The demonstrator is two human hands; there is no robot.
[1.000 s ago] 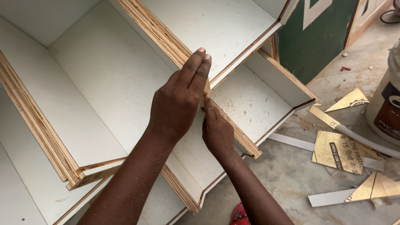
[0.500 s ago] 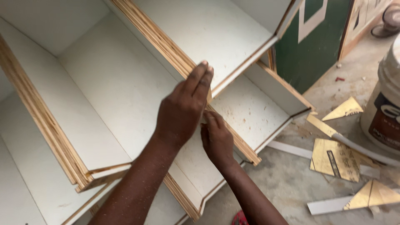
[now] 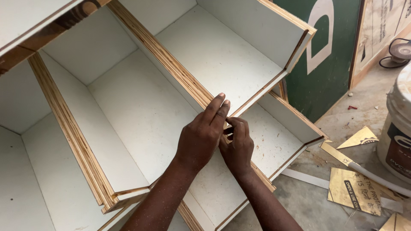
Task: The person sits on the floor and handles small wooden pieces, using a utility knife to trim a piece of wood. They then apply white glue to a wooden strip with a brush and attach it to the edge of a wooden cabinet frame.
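Note:
A white laminated cabinet carcass (image 3: 141, 107) lies open towards me, its dividers showing raw plywood edges. My left hand (image 3: 200, 137) rests on the edge of the middle divider (image 3: 171, 64), fingers straight and together, pressing along the strip. Right beside it, my right hand (image 3: 238, 147) is curled, with its fingertips pinched at the same edge just under my left fingertips. Something small and dark shows between the right fingers; I cannot tell what it is.
Another plywood divider (image 3: 72, 132) runs down the left. A green board (image 3: 329, 51) leans at the back right. A white bucket (image 3: 400, 128), a white hose (image 3: 376, 177) and gold laminate offcuts (image 3: 355, 190) lie on the dusty concrete floor. A power tool (image 3: 400, 52) sits far right.
My right hand has moved up the divider edge, closer to my left fingertips. The left hand stays pressed on the same spot. The view has shifted so the hands sit lower in it.

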